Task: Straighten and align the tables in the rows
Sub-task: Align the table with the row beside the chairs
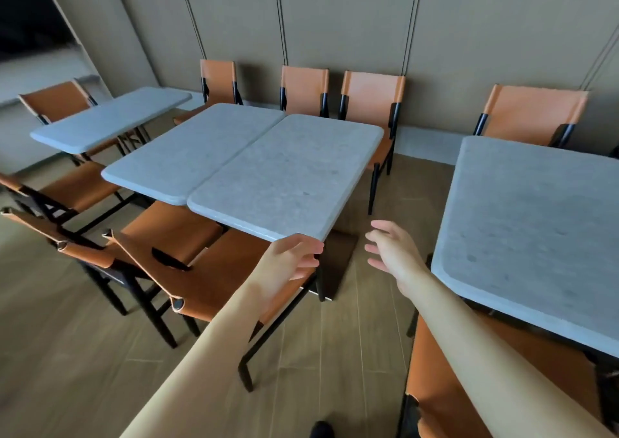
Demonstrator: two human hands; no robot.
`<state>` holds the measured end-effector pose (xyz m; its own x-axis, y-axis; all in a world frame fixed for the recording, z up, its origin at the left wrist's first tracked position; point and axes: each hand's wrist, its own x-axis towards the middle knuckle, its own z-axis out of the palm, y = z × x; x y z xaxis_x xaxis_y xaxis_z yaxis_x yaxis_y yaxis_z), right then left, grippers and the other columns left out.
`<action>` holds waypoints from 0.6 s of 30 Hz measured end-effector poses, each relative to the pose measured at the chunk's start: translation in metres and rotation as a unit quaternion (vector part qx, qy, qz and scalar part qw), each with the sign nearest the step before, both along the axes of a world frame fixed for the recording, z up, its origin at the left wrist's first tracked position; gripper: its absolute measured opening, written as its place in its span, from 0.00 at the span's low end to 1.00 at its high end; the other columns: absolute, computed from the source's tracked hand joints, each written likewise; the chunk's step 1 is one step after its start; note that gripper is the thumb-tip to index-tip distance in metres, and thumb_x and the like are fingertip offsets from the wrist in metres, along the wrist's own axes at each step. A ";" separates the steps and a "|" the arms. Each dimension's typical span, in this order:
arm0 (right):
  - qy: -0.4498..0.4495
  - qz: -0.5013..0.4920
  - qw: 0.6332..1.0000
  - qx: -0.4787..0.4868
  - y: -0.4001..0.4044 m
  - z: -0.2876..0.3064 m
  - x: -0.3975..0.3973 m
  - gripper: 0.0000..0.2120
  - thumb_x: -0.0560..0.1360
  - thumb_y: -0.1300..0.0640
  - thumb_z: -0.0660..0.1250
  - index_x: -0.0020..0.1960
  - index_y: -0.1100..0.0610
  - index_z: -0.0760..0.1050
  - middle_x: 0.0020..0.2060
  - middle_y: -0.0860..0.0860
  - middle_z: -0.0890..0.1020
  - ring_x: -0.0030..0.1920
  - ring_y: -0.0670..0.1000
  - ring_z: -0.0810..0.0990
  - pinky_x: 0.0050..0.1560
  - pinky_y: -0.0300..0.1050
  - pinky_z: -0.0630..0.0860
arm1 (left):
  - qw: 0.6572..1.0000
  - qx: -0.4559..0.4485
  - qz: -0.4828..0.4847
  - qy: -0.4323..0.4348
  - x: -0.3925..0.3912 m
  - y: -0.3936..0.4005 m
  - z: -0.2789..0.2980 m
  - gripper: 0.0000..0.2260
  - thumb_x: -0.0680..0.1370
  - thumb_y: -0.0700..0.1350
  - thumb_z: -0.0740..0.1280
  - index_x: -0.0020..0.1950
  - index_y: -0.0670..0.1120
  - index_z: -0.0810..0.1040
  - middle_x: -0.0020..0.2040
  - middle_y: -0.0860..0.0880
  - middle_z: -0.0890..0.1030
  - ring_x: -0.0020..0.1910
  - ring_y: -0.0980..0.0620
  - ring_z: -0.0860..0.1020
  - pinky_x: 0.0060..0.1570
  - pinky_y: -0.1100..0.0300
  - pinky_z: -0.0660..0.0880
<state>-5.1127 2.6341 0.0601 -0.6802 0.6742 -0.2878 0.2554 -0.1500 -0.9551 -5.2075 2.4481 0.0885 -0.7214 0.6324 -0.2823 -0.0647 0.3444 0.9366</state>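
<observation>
Two grey stone-topped tables stand pushed together in the middle: the nearer table and its left neighbour, their long edges meeting with a thin seam. My left hand is at the near right corner of the nearer table, just below its edge, fingers loosely spread; whether it touches the top is unclear. My right hand hovers in the gap to the right of that corner, fingers spread, holding nothing. A third grey table stands at the right and a fourth at the far left.
Orange chairs with black frames surround the tables: three along the back wall, one at the far right, two tucked at the near side, one under the right table. Wooden floor lies between the tables.
</observation>
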 end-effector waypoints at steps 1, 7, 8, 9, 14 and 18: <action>0.000 -0.017 1.000 -0.008 0.008 -0.004 -0.014 0.17 0.82 0.59 0.62 0.70 0.52 0.72 0.55 0.47 0.78 0.56 0.48 0.80 0.53 0.44 0.79 | 1.000 -0.004 -0.011 0.005 -0.017 0.007 0.000 0.10 0.82 0.46 0.62 0.55 0.49 0.84 0.55 0.54 0.85 0.51 0.59 0.84 0.53 0.62 0.77; -0.026 -0.082 0.996 -0.033 0.049 -0.016 -0.082 0.17 0.82 0.60 0.62 0.71 0.54 0.71 0.59 0.51 0.78 0.59 0.50 0.79 0.57 0.47 0.78 | 0.999 -0.024 -0.038 -0.002 -0.107 0.059 0.000 0.11 0.83 0.47 0.61 0.55 0.50 0.83 0.56 0.53 0.85 0.54 0.54 0.84 0.59 0.58 0.77; -0.033 -0.086 0.995 -0.033 0.055 -0.016 -0.091 0.18 0.82 0.59 0.62 0.71 0.54 0.71 0.60 0.51 0.78 0.59 0.50 0.78 0.59 0.47 0.78 | 0.999 -0.023 -0.041 -0.003 -0.118 0.068 -0.001 0.11 0.83 0.46 0.61 0.55 0.49 0.83 0.56 0.53 0.85 0.54 0.54 0.84 0.60 0.56 0.77; -0.040 -0.086 0.995 -0.033 0.061 -0.017 -0.097 0.18 0.82 0.59 0.61 0.71 0.54 0.71 0.61 0.51 0.77 0.60 0.51 0.78 0.60 0.48 0.78 | 0.999 -0.021 -0.046 -0.007 -0.127 0.078 -0.002 0.11 0.83 0.46 0.61 0.56 0.49 0.83 0.56 0.54 0.85 0.54 0.54 0.84 0.61 0.55 0.76; -0.075 -0.119 0.990 -0.028 0.101 -0.024 -0.123 0.17 0.82 0.59 0.61 0.71 0.53 0.71 0.61 0.51 0.77 0.61 0.51 0.78 0.64 0.52 0.78 | 0.993 -0.032 -0.102 -0.045 -0.166 0.135 -0.019 0.11 0.83 0.46 0.61 0.54 0.50 0.84 0.56 0.55 0.85 0.53 0.55 0.84 0.60 0.56 0.76; -0.100 -0.159 0.982 -0.038 0.144 -0.035 -0.141 0.17 0.82 0.61 0.61 0.70 0.55 0.71 0.59 0.52 0.77 0.61 0.52 0.78 0.64 0.53 0.78 | 0.985 -0.036 -0.156 -0.057 -0.200 0.188 -0.032 0.10 0.82 0.47 0.62 0.55 0.51 0.84 0.56 0.56 0.84 0.54 0.56 0.83 0.57 0.59 0.76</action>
